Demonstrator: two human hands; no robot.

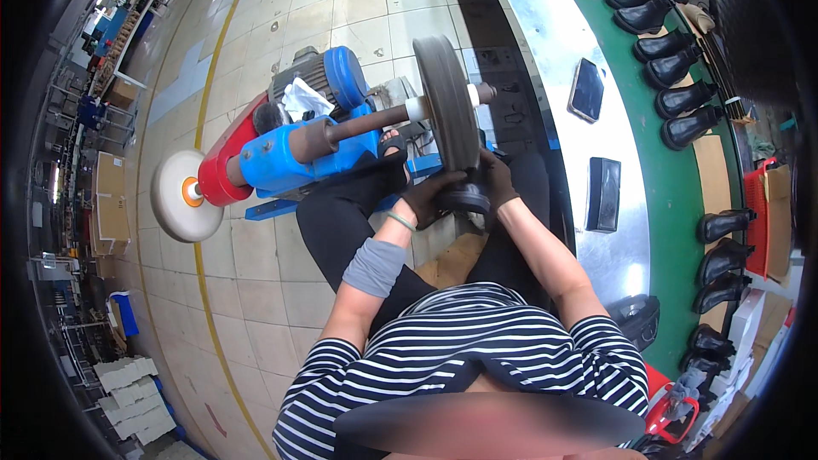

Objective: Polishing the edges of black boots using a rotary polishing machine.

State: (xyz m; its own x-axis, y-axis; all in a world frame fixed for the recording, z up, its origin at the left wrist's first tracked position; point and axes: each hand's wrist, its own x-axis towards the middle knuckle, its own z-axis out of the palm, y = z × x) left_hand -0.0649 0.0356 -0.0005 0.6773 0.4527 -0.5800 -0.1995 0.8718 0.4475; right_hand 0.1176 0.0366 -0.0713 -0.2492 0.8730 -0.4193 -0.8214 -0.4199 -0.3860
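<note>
At the centre of the head view, one dark shoe part (464, 198) sat pressed against the lower rim of a single grey grinding wheel (446, 102), and both gloved hands closed around it. The left hand (426, 198) curled its fingers over the near side of the piece, while the right hand (497, 181) clasped the far side, so the two held it between them; how much of the piece lay under the gloves could not be made out. The wheel rode on one brown shaft (366, 123) running out of one blue machine housing (281, 158), with a blue-capped motor (324, 77) behind it in the upper middle. At the left of the frame a second wheel, one white buffing disc (175, 196) with an orange hub, stood free of any hand. One grey sleeve band (373, 266) wrapped the left forearm. Along the right side ran a curved metal bench (554, 25) carrying two flat black objects: one phone-like slab (586, 89) and one dark rectangular case (603, 194). Beyond it, on a green belt (673, 196), black boots (682, 98) stood in a row, about a dozen countable, the lower ones cut off by the dark fisheye rim. The person's lap and feet were mostly hidden under the striped shirt (460, 349).
</note>
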